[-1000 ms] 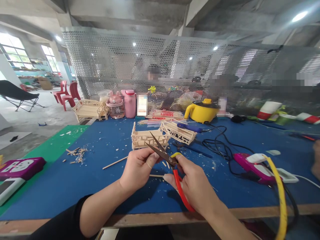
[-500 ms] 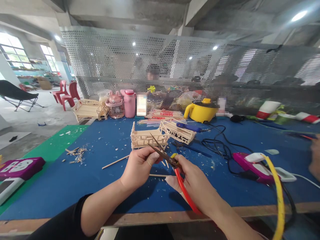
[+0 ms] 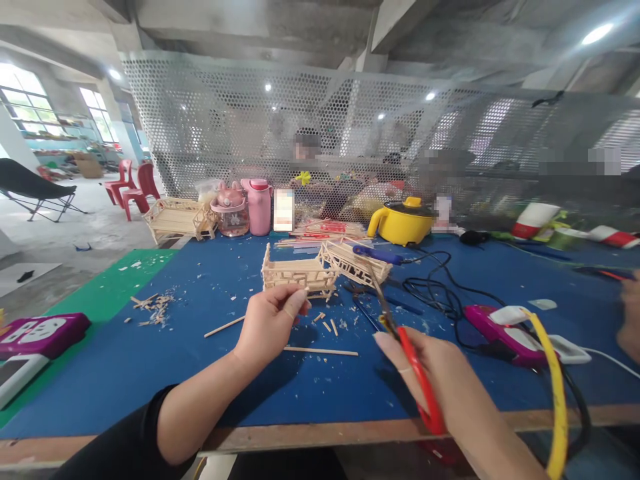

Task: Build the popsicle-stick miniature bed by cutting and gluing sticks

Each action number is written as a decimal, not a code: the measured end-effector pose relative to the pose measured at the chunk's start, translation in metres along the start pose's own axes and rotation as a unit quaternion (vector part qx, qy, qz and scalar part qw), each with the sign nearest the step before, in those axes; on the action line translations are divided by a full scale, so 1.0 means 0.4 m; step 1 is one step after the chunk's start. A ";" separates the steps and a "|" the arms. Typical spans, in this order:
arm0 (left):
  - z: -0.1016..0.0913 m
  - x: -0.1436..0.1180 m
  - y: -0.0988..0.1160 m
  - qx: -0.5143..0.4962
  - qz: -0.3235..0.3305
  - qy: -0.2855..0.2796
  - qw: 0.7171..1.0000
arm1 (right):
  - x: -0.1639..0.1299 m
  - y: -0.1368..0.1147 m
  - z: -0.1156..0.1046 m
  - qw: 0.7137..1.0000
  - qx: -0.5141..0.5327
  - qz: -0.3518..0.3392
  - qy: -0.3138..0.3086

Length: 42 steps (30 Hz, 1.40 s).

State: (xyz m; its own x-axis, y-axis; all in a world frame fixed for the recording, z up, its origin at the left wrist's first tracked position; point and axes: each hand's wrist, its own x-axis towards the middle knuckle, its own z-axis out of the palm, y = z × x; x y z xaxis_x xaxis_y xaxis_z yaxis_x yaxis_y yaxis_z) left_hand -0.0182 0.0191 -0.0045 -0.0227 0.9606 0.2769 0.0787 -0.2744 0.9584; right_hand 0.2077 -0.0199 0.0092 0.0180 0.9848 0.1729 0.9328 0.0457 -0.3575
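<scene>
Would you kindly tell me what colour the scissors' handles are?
Red, with a yellow bit near the pivot; the scissors show best in the head view, in the right hand.

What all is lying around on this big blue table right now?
blue felt-covered table: one, fills the foreground
small stick-built wooden frames: two, pale, table centre
long thin wooden stick: one, pale, between the hands
yellow lidded electric pot: one, far edge
pink plastic bottles: two, far left of centre
black cables: a tangle, right of centre
magenta and white power strip: one, right
purple box: one, left, on green mat
left hand: pinched shut near the frames; what it holds, if anything, is hidden
right hand: grips red-handled scissors, blades pointing away
</scene>
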 end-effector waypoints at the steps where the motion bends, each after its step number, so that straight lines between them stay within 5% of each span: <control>1: -0.004 0.003 0.001 -0.006 -0.002 0.023 1.000 | 0.000 0.018 -0.014 0.999 -0.041 0.030 -0.006; 6: -0.015 0.012 0.012 -0.036 0.028 0.092 0.995 | 0.031 0.095 -0.049 0.976 -0.187 0.090 -0.070; 15: -0.011 0.007 0.005 -0.040 0.002 0.067 0.997 | 0.151 0.131 -0.089 0.952 -0.181 0.011 -0.245; 20: 0.002 0.005 0.002 -0.061 -0.058 0.028 0.996 | 0.191 0.060 -0.118 0.938 -0.291 0.014 -0.191; 23: 0.014 0.006 -0.004 -0.072 -0.128 -0.005 0.989 | 0.200 0.026 -0.091 0.941 -0.310 0.003 -0.133; 29: 0.028 0.004 -0.012 -0.115 -0.177 -0.028 0.977 | 0.212 0.020 -0.044 0.943 -0.311 -0.003 -0.116; 31: 0.035 0.001 -0.016 -0.138 -0.194 -0.047 0.970 | 0.206 0.001 -0.043 0.970 -0.234 -0.031 -0.054; 33: 0.043 -0.002 -0.023 -0.165 -0.211 -0.081 0.960 | 0.198 -0.036 -0.036 0.993 -0.050 -0.105 -0.035; 37: 0.051 -0.002 -0.035 -0.195 -0.215 -0.104 0.951 | 0.196 -0.108 0.017 0.929 0.269 -0.191 -0.166; 42: 0.043 0.006 -0.032 -0.172 -0.214 -0.095 0.957 | 0.213 -0.126 0.087 0.858 0.457 -0.113 -0.206</control>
State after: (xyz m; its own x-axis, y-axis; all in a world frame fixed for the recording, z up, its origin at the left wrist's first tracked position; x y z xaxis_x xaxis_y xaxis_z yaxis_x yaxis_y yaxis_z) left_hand -0.0020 0.0256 -0.0175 0.2049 0.9699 -0.1316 -0.2305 0.1785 0.9566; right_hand 0.1498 0.0674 0.0100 -0.4306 0.9004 0.0615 0.2199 0.1708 -0.9605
